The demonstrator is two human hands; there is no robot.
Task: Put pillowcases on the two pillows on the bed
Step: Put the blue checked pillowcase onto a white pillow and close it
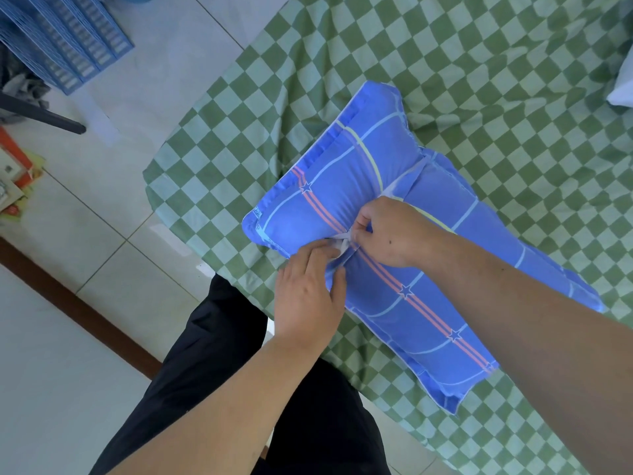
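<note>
two hands at work on one soft blue pillowcase with pale grid lines, pink stripes and small stars (394, 269), filled by its pillow and lying across the near corner of the bed covered by a green and pale checked sheet (479, 80). left hand (308, 296) placed at the near edge of the opening in the middle of the back, fingers curled and tucked into the fold, gripping the blue cloth. right hand (390, 234) close above, nearly touching the left, fingertips pinching a thin white tie or strip of inner cloth (342, 243); could not tell exactly which. judged light, limp and easy to bunch, not fragile, somewhat smooth, so likely to slip out of a loose pinch. best taken at the overlapping flaps of the opening or at the flat flanged border, not at the puffed middle. second pillow not clearly seen; only a white soft shape (621, 87) at the far right edge, maybe bedding. blue plastic slatted crates (68, 39) on the tiled floor at the upper left, and orange printed paper (13, 159) at the left edge. writing on the paper and small marks along the pillowcase border too blurred to read. no brand made out.
</note>
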